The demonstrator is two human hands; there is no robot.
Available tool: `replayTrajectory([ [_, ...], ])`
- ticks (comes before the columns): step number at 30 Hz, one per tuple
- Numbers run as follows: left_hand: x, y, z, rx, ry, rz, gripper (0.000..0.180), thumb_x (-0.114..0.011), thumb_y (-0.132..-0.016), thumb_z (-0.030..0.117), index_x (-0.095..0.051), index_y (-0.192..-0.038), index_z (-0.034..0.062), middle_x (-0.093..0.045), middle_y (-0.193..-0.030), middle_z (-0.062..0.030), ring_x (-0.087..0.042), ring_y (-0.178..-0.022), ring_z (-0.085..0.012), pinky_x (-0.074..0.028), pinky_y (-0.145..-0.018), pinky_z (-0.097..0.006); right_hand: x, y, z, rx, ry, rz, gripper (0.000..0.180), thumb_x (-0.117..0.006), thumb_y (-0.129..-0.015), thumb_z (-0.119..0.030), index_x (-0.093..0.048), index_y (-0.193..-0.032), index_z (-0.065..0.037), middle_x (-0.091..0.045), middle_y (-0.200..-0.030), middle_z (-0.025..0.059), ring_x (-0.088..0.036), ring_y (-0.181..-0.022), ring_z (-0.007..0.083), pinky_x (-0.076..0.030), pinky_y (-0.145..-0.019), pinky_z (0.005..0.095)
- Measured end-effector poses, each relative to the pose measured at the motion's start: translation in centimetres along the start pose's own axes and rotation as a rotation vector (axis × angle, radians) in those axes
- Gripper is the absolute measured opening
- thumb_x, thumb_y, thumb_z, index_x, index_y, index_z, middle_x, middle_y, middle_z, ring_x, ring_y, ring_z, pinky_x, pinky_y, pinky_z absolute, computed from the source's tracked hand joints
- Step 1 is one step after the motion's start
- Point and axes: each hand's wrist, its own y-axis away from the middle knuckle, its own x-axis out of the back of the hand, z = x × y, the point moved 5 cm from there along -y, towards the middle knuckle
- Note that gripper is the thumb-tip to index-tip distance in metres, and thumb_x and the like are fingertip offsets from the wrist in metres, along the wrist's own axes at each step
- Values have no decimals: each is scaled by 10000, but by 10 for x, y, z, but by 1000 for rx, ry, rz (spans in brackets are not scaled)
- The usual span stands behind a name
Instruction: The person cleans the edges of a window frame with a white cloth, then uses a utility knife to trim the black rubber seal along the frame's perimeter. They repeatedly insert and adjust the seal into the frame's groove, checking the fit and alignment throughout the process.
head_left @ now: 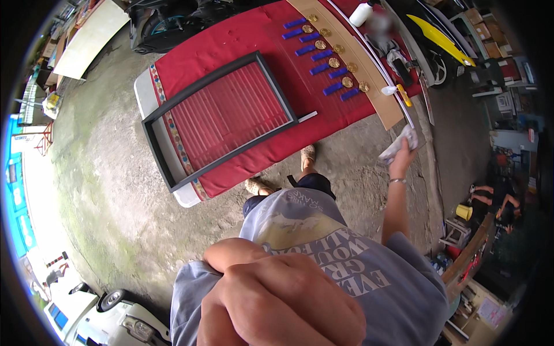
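My left hand (277,294) is very close to the camera at the bottom. Its fingers are bent and pressed together, but their tips run out of the picture, so anything in them is hidden. My right arm stretches out to the right, and my right hand (403,160) is closed on a whitish, stained cloth (393,149). The cloth is off the near right corner of a table with a red cover (242,34). Nearest to it on the table are a yellow-handled tool (403,96) and the end of a cardboard strip (385,109).
A dark rectangular frame (222,180) lies on the table's left part. Gold discs with blue strips (333,62) form rows beside the cardboard. A white bottle (361,14) stands at the far right. A motorcycle (173,26) is behind; a white vehicle (104,320) stands lower left.
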Motion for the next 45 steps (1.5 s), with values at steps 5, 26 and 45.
replayTrajectory([
  [5, -38, -3, -78, 17, -82, 105, 129, -683, -922, -34, -612, -945, 72, -632, -1049, -117, -633, -916, -242, -591, -813, -275, -66, -167, -58, 364, 268, -181, 640, -688, -965, -232, -442, -1441, 118, -559, -1407, 275, -560, -1284, 379, -406, -1117, 426],
  [26, 276, 228, -87, 701, -1914, 706, 229, -782, -883, 242, -695, -954, 43, -672, -964, -118, -617, -942, -283, -488, -842, -397, -383, -306, -80, 1122, 675, -618, 665, -672, -957, -481, -554, -1363, 32, -610, -1341, 265, -582, -1245, 417, -448, -1070, 473],
  [45, 466, 218, -3, 620, -2244, -68, 260, -611, -919, 192, -685, -1166, 154, -632, -1146, -26, -582, -1149, -220, -428, -1015, -401, -316, 327, -2, 1102, 742, -1640, 460, -727, -899, -248, -596, -1305, -79, -578, -1161, 103, -566, -1112, 317, -459, -948, 473],
])
